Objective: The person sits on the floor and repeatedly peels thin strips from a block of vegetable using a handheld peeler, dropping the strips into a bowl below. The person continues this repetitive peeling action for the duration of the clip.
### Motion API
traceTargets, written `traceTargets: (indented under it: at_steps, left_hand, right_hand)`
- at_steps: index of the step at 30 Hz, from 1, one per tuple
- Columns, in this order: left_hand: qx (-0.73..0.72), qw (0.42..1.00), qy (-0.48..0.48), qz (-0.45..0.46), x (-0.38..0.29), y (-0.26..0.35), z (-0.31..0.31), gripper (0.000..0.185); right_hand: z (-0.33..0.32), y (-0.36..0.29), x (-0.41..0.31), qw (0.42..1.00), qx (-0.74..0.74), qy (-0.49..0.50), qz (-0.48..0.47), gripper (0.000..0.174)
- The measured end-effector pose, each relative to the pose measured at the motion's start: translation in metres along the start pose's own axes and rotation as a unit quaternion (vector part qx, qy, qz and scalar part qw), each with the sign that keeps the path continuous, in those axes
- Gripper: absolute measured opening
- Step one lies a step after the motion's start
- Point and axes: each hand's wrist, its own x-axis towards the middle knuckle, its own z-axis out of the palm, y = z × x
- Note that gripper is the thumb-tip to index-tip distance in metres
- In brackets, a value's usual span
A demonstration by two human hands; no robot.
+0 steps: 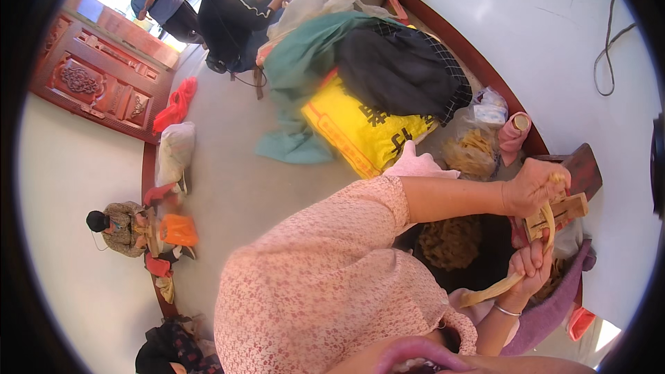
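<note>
My left hand [535, 187] is a fist around the upper end of a long, pale yellow fibrous strip [488, 293]. Lower down, my right hand [530, 265], with a silver bangle at the wrist, grips the same strip, which bends between the two hands. Its loose end hangs past the right hand. Just beyond my fist is a small wooden block with a slot [569, 210]; I cannot tell whether the strip touches it. Under my forearm, a heap of brown dried pieces [449, 244] lies on something black. A purple towel [550, 304] is beside my right arm.
A clear bag of yellowish pieces [470, 150] stands near a pink wrapped cylinder [514, 135]. Dark cloth [395, 67] covers part of a printed yellow sack [358, 124]. One person [228, 21] sits beyond; another [124, 228] sits by the far wall near an orange bag [179, 229].
</note>
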Motion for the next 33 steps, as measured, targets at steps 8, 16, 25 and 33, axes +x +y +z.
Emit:
traceTargets:
  at_steps: [8, 16, 25, 33]
  left_hand:
    - [0.005, 0.989, -0.124, -0.087, -0.068, 0.005, 0.034, 0.021]
    - [0.154, 0.913, -0.269, -0.263, -0.038, -0.015, 0.032, 0.024]
    - [0.004, 0.939, -0.31, -0.147, -0.041, -0.022, 0.025, 0.012]
    - [-0.08, 0.873, -0.244, -0.415, -0.037, -0.023, 0.034, 0.01]
  right_hand:
    - [-0.034, 0.005, -0.004, 0.629, -0.738, 0.1, -0.222, 0.033]
    - [-0.016, 0.0, 0.003, 0.821, -0.455, 0.332, -0.092, 0.018]
    - [-0.016, -0.036, -0.005, 0.957, -0.216, 0.12, 0.155, 0.02]
    - [-0.027, -0.013, -0.003, 0.735, -0.619, 0.177, -0.213, 0.018]
